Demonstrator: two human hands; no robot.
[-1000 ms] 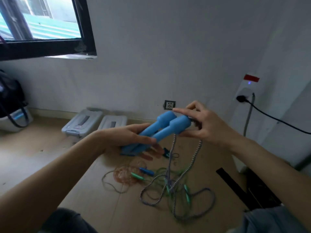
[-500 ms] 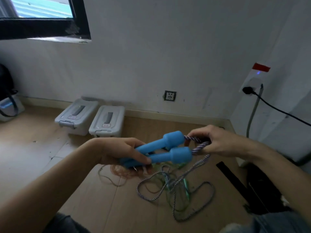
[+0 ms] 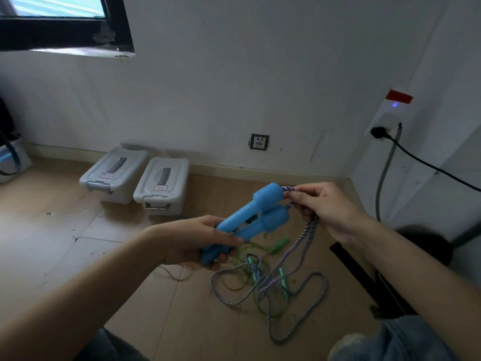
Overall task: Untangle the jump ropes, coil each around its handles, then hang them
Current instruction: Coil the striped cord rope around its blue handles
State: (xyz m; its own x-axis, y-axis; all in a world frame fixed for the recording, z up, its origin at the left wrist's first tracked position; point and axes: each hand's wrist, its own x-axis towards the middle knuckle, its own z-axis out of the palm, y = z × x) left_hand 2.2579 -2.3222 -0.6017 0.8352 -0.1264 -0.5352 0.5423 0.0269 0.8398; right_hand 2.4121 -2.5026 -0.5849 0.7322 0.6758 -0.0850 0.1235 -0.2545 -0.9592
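Two handles (image 3: 256, 221) are held side by side in the left hand (image 3: 192, 239), above the floor (image 3: 52, 230). Rope (image 3: 302, 238) at their far ends is pinched by the right hand (image 3: 325, 208). A rope tangle (image 3: 268, 285) lies below both hands. Two lidded boxes (image 3: 138, 175) sit beyond the left hand, against the wall (image 3: 234, 74).

Left hand (image 3: 197, 241) curled in a grip, right hand (image 3: 322, 207) seemingly pinching, forearms converging

Left hand (image 3: 192, 241) grips blue handles (image 3: 250, 222); right hand (image 3: 322, 207) pinches rope (image 3: 299, 243)
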